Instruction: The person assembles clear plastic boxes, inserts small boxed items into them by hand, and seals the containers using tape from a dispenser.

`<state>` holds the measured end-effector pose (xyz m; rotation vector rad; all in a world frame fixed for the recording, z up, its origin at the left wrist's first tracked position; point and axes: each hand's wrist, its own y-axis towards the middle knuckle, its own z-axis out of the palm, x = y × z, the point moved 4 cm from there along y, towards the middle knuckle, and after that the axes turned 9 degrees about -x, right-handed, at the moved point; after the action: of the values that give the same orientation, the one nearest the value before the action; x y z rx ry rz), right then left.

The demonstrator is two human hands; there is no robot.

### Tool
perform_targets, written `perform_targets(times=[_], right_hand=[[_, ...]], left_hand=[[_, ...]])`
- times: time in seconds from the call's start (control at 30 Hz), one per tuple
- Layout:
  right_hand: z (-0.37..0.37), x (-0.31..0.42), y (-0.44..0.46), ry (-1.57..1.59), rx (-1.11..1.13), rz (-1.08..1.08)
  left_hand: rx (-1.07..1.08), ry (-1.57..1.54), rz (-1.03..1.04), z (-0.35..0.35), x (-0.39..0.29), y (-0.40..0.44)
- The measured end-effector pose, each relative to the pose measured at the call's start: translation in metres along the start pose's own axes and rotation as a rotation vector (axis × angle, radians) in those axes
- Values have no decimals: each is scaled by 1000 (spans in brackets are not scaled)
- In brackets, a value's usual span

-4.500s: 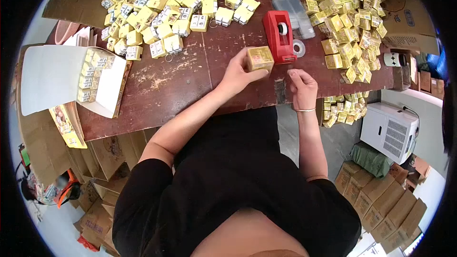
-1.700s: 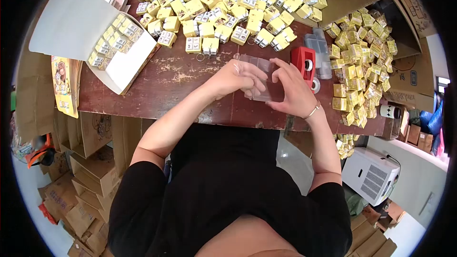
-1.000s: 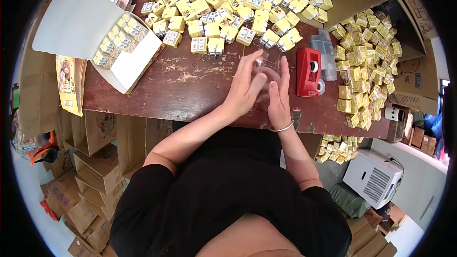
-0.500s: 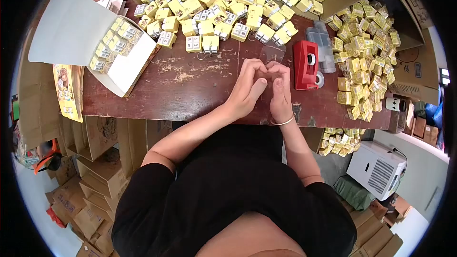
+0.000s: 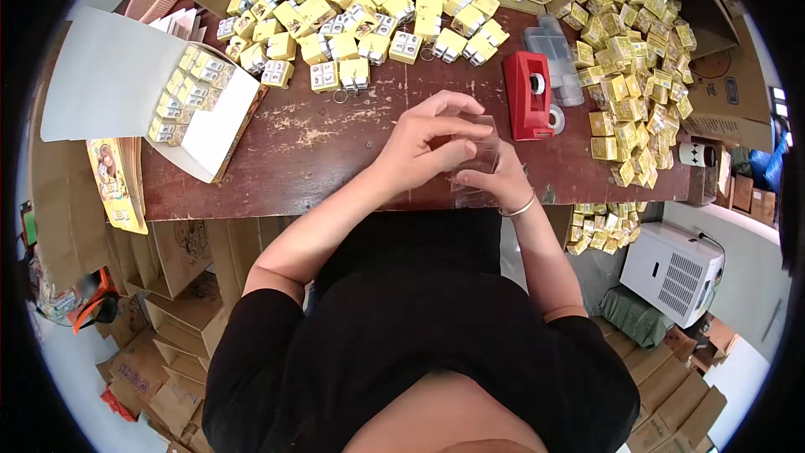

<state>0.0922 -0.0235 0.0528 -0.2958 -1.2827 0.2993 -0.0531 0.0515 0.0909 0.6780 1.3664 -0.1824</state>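
Over the front part of the brown table, my left hand (image 5: 432, 138) curls its fingers and thumb around the left side of a clear plastic piece (image 5: 485, 151). My right hand (image 5: 507, 178) grips the same piece from the right, thumb toward me; a bracelet circles that wrist. The plastic is see-through, with straight edges, and its full shape is hard to make out. Just beyond the right hand stands a red tape dispenser (image 5: 527, 96) with a roll of tape in it. Another tape roll (image 5: 557, 119) lies against its side.
Yellow-and-white keyring blocks (image 5: 344, 25) heap at the table's back. An open white box (image 5: 222, 130) holding several blocks sits left, beside printed yellow packaging (image 5: 113, 184). Wrapped yellow blocks (image 5: 629, 75) pile at right, near a clear compartment case (image 5: 558, 59). Cardboard boxes (image 5: 180, 310) stand below left.
My hands have turned and moved apart a little, and the clear plastic piece between them shows more plainly. The whole view has shifted slightly.
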Motion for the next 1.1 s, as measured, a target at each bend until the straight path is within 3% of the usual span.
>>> perform_targets(times=[0.07,0.23,0.3,0.37,0.43,0.53,0.67,0.8,0.97,1.0,1.03,1.07,1.1], right_hand=[[-5,1,3,-229,-56,-134],[-6,6,0,-202,-51,-146],[-8,4,-4,-157,-44,-87],[-11,0,-5,-171,-44,-38],[-12,3,-7,-192,-51,-100],[-9,8,-10,-134,-43,-142],[-14,1,-13,28,-27,-31],[-11,-3,-16,-53,-15,-127],[-18,39,-29,-360,-108,-266],[-32,46,-33,-456,-139,-252],[-42,52,-38,-376,-210,-310],[-50,55,-43,-63,-298,-306],[-56,57,-48,171,-290,-332]], left_hand=[[-15,11,-26,1,0,3],[-23,135,29,7,-2,4],[-26,35,-171,5,-1,6],[-40,-18,-239,5,-1,7],[41,152,-54,8,-7,10],[101,205,43,12,-5,6],[90,256,136,22,-3,-6],[149,242,171,24,-2,-7],[239,160,7,28,-21,12],[235,-78,-220,23,-6,11],[102,-259,-184,16,0,21],[-146,-486,-300,9,9,27],[-309,-494,-338,-2,26,27]])
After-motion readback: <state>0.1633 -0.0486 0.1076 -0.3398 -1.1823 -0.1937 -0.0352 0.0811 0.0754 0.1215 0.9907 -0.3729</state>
